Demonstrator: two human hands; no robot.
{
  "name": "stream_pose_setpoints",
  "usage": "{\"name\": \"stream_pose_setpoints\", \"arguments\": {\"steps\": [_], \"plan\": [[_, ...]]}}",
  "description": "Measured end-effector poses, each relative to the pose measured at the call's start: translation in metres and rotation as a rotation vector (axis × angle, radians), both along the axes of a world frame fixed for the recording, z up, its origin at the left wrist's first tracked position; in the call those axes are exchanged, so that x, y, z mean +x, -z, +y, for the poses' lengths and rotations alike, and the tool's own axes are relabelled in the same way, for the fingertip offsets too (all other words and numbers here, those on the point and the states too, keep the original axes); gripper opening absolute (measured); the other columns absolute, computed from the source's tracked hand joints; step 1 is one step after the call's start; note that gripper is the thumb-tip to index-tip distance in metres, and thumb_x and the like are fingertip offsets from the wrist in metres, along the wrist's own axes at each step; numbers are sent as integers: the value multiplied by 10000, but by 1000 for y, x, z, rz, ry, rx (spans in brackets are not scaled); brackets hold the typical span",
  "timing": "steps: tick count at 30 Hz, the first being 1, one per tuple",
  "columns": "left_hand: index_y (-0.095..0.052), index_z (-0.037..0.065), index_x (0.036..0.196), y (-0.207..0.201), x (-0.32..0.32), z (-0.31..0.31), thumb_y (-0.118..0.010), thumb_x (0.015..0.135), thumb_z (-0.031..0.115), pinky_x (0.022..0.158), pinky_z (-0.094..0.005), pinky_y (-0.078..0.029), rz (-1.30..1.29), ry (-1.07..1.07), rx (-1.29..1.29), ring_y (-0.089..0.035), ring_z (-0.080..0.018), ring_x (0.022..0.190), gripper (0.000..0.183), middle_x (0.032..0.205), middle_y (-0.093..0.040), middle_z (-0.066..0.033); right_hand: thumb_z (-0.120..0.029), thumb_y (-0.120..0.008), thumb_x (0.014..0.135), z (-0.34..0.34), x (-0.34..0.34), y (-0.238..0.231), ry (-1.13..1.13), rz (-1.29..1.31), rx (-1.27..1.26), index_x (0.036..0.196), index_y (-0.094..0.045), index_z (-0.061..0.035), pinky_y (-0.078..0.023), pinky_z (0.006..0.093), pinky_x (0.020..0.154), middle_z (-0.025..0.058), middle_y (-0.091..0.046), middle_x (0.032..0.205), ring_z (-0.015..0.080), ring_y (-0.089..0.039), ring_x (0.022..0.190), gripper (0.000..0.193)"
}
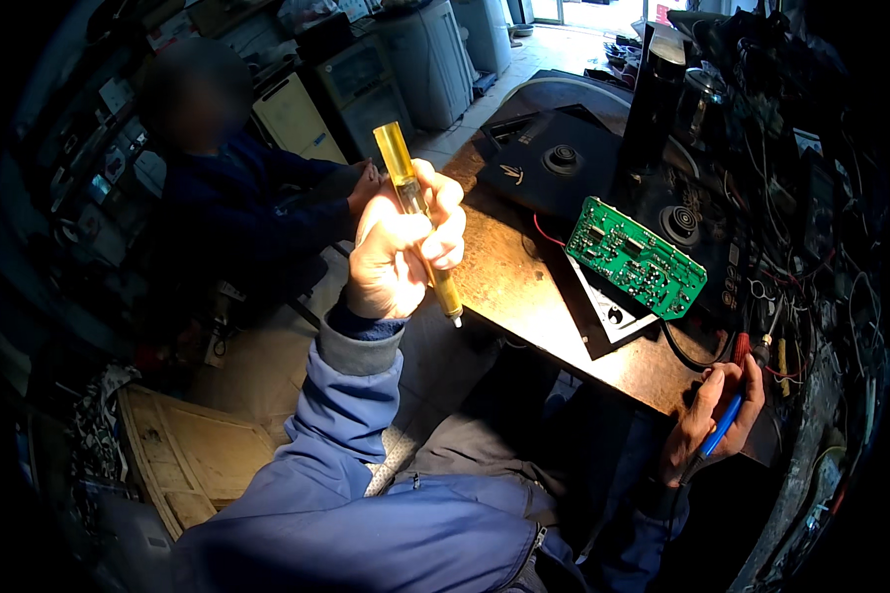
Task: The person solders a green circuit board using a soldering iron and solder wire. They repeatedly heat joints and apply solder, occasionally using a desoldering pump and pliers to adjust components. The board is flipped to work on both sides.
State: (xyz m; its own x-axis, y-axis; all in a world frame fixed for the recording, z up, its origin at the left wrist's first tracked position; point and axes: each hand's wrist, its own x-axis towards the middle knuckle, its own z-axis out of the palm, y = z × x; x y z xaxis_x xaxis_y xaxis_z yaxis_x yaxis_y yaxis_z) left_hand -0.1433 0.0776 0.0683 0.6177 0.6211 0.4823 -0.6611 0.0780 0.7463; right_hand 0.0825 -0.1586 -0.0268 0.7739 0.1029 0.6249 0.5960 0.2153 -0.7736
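Raised over the table's left edge, my left hand (396, 242) is closed round a yellow see-through solder sucker (394, 153). Its pale nozzle points down towards me. My right hand (707, 420) is low at the table's near right corner, its fingers wrapped round a blue-handled soldering iron (728, 420). The iron's tip cannot be made out clearly among the tools beyond the fingers. Between and beyond my hands, a green circuit board (638, 259) lies tilted, solder side up, on a white and black housing (603, 311). Neither hand touches the board.
Dark cooker tops (549, 158) with round coil marks lie on the wooden table (514, 262). Tangled wires (791, 287) and a red-handled tool (741, 348) crowd the right side. A person (237, 188) sits at the left, hands together. A wooden panel (198, 445) stands at the lower left.
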Motion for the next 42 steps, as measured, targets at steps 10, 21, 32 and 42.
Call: {"name": "stream_pose_setpoints", "arguments": {"steps": [10,21,32,42], "plan": [[-401,89,1405,-5,8,-2,-460,1038,351,760,-319,-485,212,-245,201,-530,-122,785,455,974,-575,-80,10,-570,918,-4,1,3,-2,-3,-37,1298,-518,44,-467,226,745,98,-629,939,122,-577,814,385],[-404,30,1376,-10,3,5,-607,945,104,503,-190,-438,57,-322,182,-463,-32,575,482,919,-537,-30,-6,-564,925,-2,-2,1,39,-7,-48,1287,-527,45,-458,210,699,93,-633,910,106,-568,770,368],[-396,0,1380,-15,2,3,-609,945,117,505,-182,-430,65,-352,297,-455,-27,598,498,908,-504,-18,-27,-570,950,-6,3,6,6,-37,-59,1280,-539,40,-497,273,811,118,-644,948,152,-600,817,338],[-514,-14,1216,-14,-2,4,-613,948,401,458,-192,-375,9,-310,230,-426,-47,542,504,758,-487,-5,24,-561,929,-2,3,6,17,-59,-12,1280,-525,54,-474,199,634,107,-636,918,104,-580,733,355]]}}
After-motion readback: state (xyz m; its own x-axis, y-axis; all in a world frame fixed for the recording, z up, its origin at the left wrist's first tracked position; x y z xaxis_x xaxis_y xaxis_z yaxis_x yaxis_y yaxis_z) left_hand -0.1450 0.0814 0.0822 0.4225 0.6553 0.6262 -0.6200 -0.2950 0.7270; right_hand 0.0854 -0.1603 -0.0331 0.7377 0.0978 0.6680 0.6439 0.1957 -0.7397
